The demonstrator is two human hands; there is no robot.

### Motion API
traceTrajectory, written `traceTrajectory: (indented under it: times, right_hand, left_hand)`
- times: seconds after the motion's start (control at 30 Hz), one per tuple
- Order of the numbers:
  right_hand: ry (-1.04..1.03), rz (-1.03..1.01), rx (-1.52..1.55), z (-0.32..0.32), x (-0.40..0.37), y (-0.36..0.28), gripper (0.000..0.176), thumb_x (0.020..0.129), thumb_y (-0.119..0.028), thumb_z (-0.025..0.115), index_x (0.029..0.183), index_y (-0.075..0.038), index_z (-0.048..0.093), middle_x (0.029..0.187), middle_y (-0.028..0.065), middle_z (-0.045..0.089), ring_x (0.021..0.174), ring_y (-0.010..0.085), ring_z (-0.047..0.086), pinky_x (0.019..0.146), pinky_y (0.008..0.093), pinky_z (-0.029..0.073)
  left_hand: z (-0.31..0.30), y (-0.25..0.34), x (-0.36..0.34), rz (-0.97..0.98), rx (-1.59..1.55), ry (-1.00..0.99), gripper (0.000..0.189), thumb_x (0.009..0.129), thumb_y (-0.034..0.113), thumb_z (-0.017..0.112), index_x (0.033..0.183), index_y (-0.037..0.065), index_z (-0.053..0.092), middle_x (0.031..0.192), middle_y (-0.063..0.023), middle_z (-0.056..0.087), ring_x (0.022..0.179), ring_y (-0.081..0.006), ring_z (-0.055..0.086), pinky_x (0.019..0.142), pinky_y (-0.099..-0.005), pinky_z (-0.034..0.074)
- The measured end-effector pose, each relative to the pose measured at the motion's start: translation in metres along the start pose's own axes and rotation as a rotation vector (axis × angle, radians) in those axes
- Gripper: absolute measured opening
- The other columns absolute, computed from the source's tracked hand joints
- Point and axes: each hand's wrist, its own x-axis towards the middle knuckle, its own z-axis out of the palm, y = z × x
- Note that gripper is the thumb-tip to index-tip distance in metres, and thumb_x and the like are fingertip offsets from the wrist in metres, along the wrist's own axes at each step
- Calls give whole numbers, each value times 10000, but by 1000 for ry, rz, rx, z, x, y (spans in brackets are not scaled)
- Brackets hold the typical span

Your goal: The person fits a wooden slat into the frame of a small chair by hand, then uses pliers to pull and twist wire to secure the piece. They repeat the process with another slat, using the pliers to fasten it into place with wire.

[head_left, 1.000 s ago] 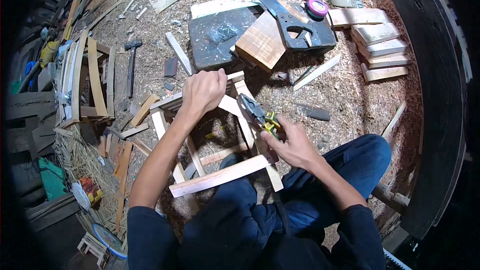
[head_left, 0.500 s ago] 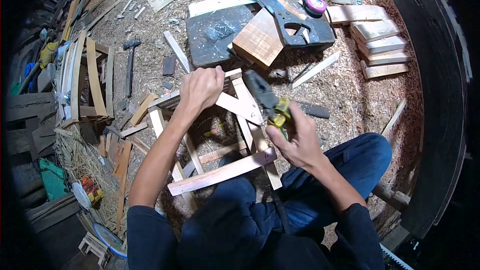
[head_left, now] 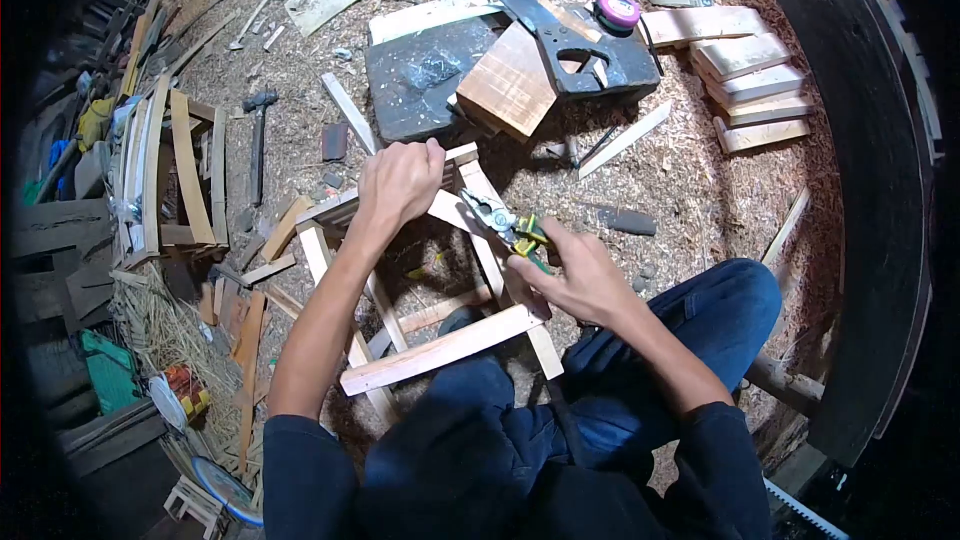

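Observation:
A small wooden frame of pale legs and slats stands between my knees, a curved slat across its near side. My left hand is closed over its far end, fingers curled out of sight, where a diagonal slat runs out toward the right. In my right hand are pliers with green and yellow handles. Their metal head lies over the diagonal slat and the right side of the frame, pointing to the upper left.
Beyond the frame, a dark low block bears a wooden block, a handsaw and a pink tape measure. Stacked boards lie right. A hammer and another wooden frame are left. Shavings cover the ground.
The pliers have swung down and left onto the frame's right side, their head turning so the bright jaws show. My right hand has moved slightly left; my left hand keeps its hold.

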Motion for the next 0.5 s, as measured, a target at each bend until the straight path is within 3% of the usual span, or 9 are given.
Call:
traceTrajectory:
  times: [0.07,0.2,0.23,0.27,0.37,0.43,0.47,0.5]
  right_hand:
    - [176,-185,150,-2,-1,0,416,930,-390,658,1012,11,585,689,169,650,558,246,629,543,403,523]
    - [300,-275,316,13,-4,0,460,936,-400,645,1064,39,595,673,168,648,540,239,617,534,401,519]
    - [9,-20,-47,8,1,0,479,950,-412,624,1066,50,582,635,171,635,533,246,628,546,429,534]
    - [-111,112,21,1,2,-3,482,960,-419,609,1053,52,573,594,175,616,527,253,635,562,454,544]
    - [-87,6,5,-14,-2,-7,464,959,-415,611,1065,35,573,660,161,653,537,237,638,546,428,542]
    - [193,-229,292,-15,-9,-10,437,955,-408,617,1064,14,579,747,156,688,571,225,657,544,402,542]
    - [269,-218,294,-13,-13,-9,434,947,-409,624,1076,3,584,821,148,707,612,213,678,544,371,541]
    - [265,-234,270,-1,-9,-1,444,943,-411,626,1068,13,586,799,170,701,622,244,686,561,393,549]
  left_hand:
    - [4,-2,0,6,-10,5,574,1021,341,357,721,-44,661,747,-301,639,742,-490,634,765,-549,502]
    - [6,-5,-2,-5,-7,0,569,1022,335,357,723,-43,659,749,-301,637,749,-495,631,778,-544,502]
    - [5,-3,-1,-9,-11,-6,566,1023,333,358,725,-43,658,747,-302,635,751,-497,629,777,-545,502]
    - [5,-1,-2,1,-9,-8,566,1023,333,358,725,-43,658,747,-302,635,751,-497,629,777,-545,502]
    - [6,-1,0,-9,-3,25,556,1004,317,395,684,-38,680,739,-301,649,727,-489,656,759,-549,531]
    - [5,-1,1,-3,-3,30,555,1003,317,396,684,-36,680,738,-301,648,726,-489,656,759,-550,531]
    - [6,-2,-1,1,-5,30,554,1002,318,397,683,-35,681,737,-301,648,725,-490,656,759,-550,530]
    - [6,-1,0,-4,-4,27,560,1003,319,392,682,-39,679,746,-305,649,733,-487,658,763,-551,529]
